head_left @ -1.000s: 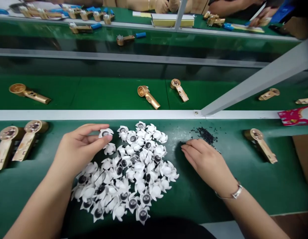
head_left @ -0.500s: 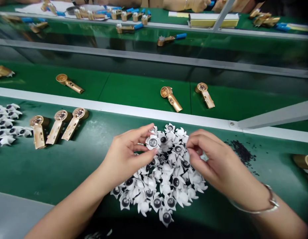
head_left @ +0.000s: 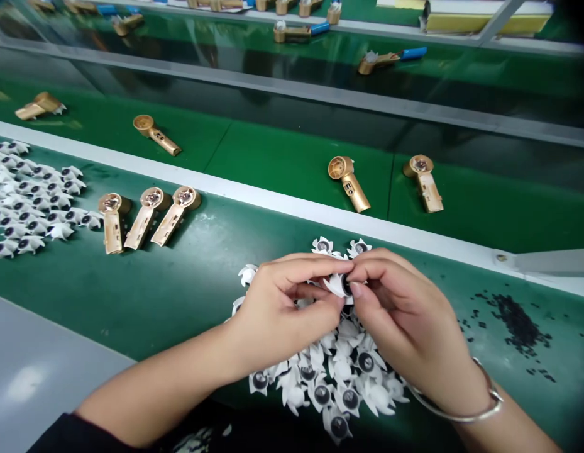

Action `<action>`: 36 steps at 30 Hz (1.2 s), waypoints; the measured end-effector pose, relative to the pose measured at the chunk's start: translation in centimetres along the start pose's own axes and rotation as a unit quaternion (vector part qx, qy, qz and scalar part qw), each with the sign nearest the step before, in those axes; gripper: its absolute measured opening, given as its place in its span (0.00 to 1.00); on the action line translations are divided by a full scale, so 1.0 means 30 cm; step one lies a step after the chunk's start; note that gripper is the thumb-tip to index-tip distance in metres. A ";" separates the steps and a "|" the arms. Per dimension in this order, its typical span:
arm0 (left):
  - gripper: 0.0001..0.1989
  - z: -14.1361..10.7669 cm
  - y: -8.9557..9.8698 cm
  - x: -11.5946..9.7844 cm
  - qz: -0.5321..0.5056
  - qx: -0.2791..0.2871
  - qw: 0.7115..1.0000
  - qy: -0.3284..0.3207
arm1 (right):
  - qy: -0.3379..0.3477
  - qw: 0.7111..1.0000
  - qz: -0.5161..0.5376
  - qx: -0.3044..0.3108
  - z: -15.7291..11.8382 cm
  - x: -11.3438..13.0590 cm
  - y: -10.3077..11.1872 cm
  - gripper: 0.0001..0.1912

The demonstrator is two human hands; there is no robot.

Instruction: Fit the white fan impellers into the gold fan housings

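A small white fan blade (head_left: 336,285) with a dark hub is pinched between the thumb and fingers of my left hand (head_left: 292,308). My right hand (head_left: 405,314) is closed in a pinch, its fingertips against the hub; whatever sits between them is too small or hidden to make out. Beneath both hands spreads a heap of similar white fan blades (head_left: 341,368), many with dark round hubs facing up. To the right of my right hand lies a scatter of tiny black pieces (head_left: 518,321) on the green bench.
Three gold fan housings (head_left: 153,217) stand side by side on the left. Beyond them, rows of white fan blades (head_left: 32,195) cover the bench. Past a pale rail (head_left: 273,201), more gold housings (head_left: 351,182) rest on a green belt. A grey post (head_left: 556,261) rises at right.
My right hand has come to the fan blade in my left hand, and its fingertips now meet the hub. The view has shifted, so the bench's left side shows more.
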State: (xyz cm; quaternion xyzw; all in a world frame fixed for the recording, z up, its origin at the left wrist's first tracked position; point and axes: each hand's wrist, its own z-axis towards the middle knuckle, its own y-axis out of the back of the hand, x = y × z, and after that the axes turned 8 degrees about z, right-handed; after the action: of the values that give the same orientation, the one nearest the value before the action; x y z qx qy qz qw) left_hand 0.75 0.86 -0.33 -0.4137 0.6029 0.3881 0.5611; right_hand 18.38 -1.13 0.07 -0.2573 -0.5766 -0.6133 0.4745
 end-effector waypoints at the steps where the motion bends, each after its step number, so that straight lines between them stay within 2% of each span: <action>1: 0.21 -0.001 0.000 0.001 -0.009 0.004 1.000 0.010 | -0.001 1.000 -0.006 -0.004 0.000 0.002 -0.001 0.06; 7: 0.17 -0.001 -0.001 -0.004 -0.087 0.004 0.988 0.125 | 0.015 0.999 -0.030 -0.002 -0.005 -0.001 0.006 0.07; 9: 0.18 0.003 0.002 -0.004 -0.111 0.009 0.982 0.154 | 0.053 0.997 -0.062 -0.004 -0.017 0.000 0.004 0.10; 12: 0.17 0.010 0.014 0.000 -0.123 -0.003 0.979 0.161 | 0.147 0.981 -0.128 0.011 -0.036 0.008 0.007 0.19; 14: 0.16 0.014 0.024 0.005 -0.116 -0.016 0.980 0.163 | 0.213 0.965 -0.150 0.031 -0.023 0.002 0.025 0.21; 15: 0.15 0.015 0.029 0.008 -0.114 -0.018 0.979 0.165 | 0.225 0.960 -0.163 0.033 -0.002 -0.011 0.042 0.20; 17: 0.15 0.018 0.036 0.015 -0.126 -0.017 0.978 0.165 | 0.181 0.959 -0.216 0.002 0.074 -0.064 0.089 0.17; 18: 0.15 0.019 0.038 0.018 -0.140 -0.016 0.977 0.161 | 0.118 0.958 -0.258 -0.030 0.128 -0.103 0.119 0.17; 20: 0.14 0.019 0.041 0.021 -0.168 -0.016 0.974 0.152 | -0.061 0.936 -0.332 -0.099 0.250 -0.198 0.182 0.21; 21: 0.14 0.019 0.043 0.022 -0.177 -0.016 0.973 0.146 | -0.163 0.917 -0.346 -0.110 0.312 -0.247 0.212 0.24; 22: 0.13 0.018 0.044 0.022 -0.183 -0.017 0.973 0.139 | -0.244 0.904 -0.338 -0.094 0.367 -0.292 0.240 0.26; 24: 0.14 0.015 0.048 0.022 -0.179 -0.017 0.976 0.124 | -0.303 0.897 -0.315 -0.071 0.448 -0.355 0.280 0.22; 26: 0.14 0.013 0.053 0.023 -0.160 -0.019 0.981 0.109 | -0.308 0.908 -0.279 -0.045 0.479 -0.374 0.297 0.18; 28: 0.16 0.014 0.059 0.023 -0.146 -0.028 0.984 0.096 | -0.312 0.919 -0.238 -0.030 0.460 -0.352 0.289 0.15; 32: 0.14 0.025 0.065 0.019 -0.158 -0.057 0.981 0.093 | -0.295 0.941 -0.163 -0.021 0.316 -0.233 0.204 0.09; 36: 0.11 0.043 0.061 0.011 -0.183 -0.071 0.974 0.110 | -0.244 0.968 0.001 0.061 0.142 -0.089 0.076 0.09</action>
State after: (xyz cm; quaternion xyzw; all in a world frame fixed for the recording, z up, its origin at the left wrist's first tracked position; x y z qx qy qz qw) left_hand -0.51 2.70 -0.75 -0.5961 0.5458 0.2728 0.5218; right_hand 20.51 3.95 -0.30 -0.3700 -0.7112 -0.4952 0.3348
